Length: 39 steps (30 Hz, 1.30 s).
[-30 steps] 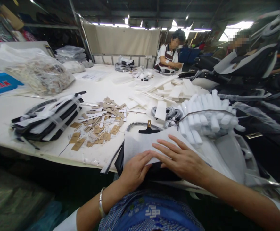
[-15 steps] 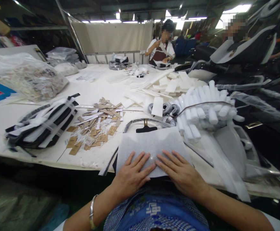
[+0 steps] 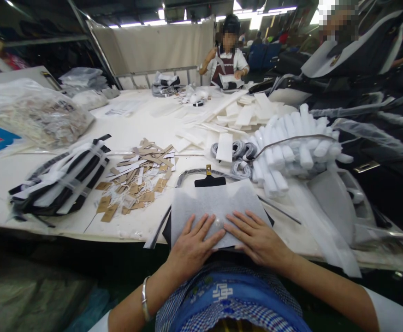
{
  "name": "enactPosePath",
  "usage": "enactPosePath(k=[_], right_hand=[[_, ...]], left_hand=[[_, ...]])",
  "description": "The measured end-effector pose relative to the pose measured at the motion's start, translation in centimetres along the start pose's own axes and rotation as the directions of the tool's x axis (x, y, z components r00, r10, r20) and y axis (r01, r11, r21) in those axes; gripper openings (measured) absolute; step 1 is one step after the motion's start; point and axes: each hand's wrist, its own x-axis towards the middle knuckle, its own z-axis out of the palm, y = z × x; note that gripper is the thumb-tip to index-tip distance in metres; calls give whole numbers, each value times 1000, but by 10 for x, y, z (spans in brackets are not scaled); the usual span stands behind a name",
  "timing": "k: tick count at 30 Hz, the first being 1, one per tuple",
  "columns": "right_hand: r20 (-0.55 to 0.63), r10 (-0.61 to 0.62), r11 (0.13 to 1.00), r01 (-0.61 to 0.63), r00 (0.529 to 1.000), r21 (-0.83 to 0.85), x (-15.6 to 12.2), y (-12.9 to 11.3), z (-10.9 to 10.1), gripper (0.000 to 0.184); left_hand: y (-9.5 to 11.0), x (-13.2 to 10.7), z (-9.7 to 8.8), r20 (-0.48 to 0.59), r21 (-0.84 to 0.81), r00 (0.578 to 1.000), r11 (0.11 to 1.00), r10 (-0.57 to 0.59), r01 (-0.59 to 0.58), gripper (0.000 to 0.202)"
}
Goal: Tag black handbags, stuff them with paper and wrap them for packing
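A white foam sheet [image 3: 201, 203] lies over a black bag [image 3: 269, 218] at the table's front edge; only the bag's corners and edges show. My left hand [image 3: 196, 240] rests flat on the sheet's lower left part, fingers spread. On the lower right part lies my right hand [image 3: 257, 237], also flat with fingers apart. The two hands almost meet in the middle. Beyond the sheet a black tab with a gold clasp [image 3: 209, 177] sticks out, and a plastic-wrapped handle [image 3: 187, 173] curves around it.
Brown and white paper tags [image 3: 142, 177] lie left of the sheet, beside bundled black straps [image 3: 61, 177]. White foam rolls [image 3: 291, 150] are piled at right, near coiled straps [image 3: 241, 157] and foam pieces [image 3: 243, 113]. A co-worker [image 3: 227, 60] is across the table.
The view has shifted slightly. The sheet's far edge sits a little farther from the table's back, and more of the black corner shows at right. Both hands stay flat on it.
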Motion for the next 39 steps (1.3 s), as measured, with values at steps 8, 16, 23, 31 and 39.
enactPosePath(k=[8,16,23,31,39], right_hand=[[78,10,998,-15,997,58,-1,3,-5,61],[149,109,976,-134,983,169,31,1,-30,32],[105,11,974,-34,994,222,53,11,-21,34],[143,-112,988,94,983,124,54,13,-19,30],[149,-252,968,250,956,33,58,9,-17,20]], left_hand=[[-8,-1,-5,-1,23,997,997,76,-76,55],[-7,1,0,-6,14,998,998,65,-65,54],[-7,-2,1,-49,-34,998,999,38,-39,59],[-6,-2,3,-71,-10,997,999,39,-39,59],[-22,8,14,-288,400,906,899,309,-180,58]])
